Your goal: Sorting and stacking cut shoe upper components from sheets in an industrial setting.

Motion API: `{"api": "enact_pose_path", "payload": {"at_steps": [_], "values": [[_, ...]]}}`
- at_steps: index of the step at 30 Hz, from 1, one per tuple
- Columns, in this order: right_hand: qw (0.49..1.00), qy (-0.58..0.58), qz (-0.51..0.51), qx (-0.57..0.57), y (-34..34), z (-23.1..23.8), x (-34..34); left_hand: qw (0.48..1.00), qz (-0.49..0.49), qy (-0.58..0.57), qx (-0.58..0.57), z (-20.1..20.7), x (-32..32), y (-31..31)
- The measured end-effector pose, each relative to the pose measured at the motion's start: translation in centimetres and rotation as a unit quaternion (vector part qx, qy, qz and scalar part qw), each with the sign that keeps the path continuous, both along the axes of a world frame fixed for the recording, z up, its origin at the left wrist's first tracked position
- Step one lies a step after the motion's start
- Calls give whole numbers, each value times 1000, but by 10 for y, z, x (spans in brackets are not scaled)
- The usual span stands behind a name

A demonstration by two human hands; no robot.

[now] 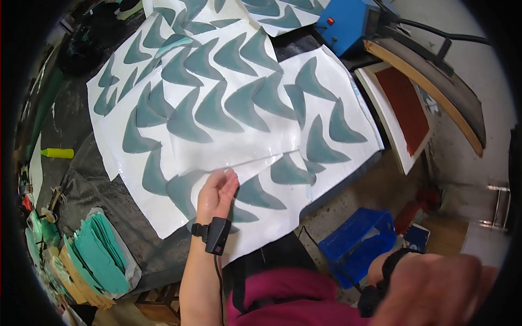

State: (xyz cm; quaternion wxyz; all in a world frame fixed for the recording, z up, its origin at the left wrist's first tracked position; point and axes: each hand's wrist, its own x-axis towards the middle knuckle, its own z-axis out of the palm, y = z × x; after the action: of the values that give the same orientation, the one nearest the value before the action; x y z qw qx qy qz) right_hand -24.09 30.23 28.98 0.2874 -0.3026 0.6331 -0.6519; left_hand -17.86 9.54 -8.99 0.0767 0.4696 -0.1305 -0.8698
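Note:
My left hand (218,190) is at the near edge of a white sheet (217,152) printed with teal, curved fin-like shapes. Its fingers are curled in, and they seem to pinch that edge. A dark strap with a black box (217,235) and a cable is on the wrist. Other white sheets with the same shapes, such as one at the right (353,111), overlap around it on a dark-covered table. Low at the right, my right hand (435,293) is close and blurred. Its fingers look bent, but whether they hold anything is hidden.
A stack of teal sheets (100,250) lies at the table's near left, a yellow marker-like tube (57,153) farther up. On the right are a blue machine (345,24), a curved wood-edged panel (435,92) and a red-and-white board (402,108). A blue basket (356,236) stands below the table.

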Motion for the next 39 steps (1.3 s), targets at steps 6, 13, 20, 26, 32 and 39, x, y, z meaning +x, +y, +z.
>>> {"api": "enact_pose_path", "payload": {"at_steps": [6, 13, 20, 26, 32, 39], "values": [[990, 86, -106, 38, 31, -72, -83, 997, 75, -23, -16, -2, -22, 1], [973, -71, -113, 186, 0, -323, -210, 994, 94, -45, -40, -7, -35, 7], [922, -232, -128, 284, -41, -356, -240, 993, 56, -61, -82, 28, -32, 2], [940, -309, -67, 128, -44, -364, -251, 993, -80, -21, -88, 56, 36, 4], [917, -335, -50, 211, -5, -330, -185, 949, -199, -154, -190, 61, 104, -29], [730, -372, 320, 476, 70, -322, -81, 888, -206, -277, -304, 61, 161, -64]]}}
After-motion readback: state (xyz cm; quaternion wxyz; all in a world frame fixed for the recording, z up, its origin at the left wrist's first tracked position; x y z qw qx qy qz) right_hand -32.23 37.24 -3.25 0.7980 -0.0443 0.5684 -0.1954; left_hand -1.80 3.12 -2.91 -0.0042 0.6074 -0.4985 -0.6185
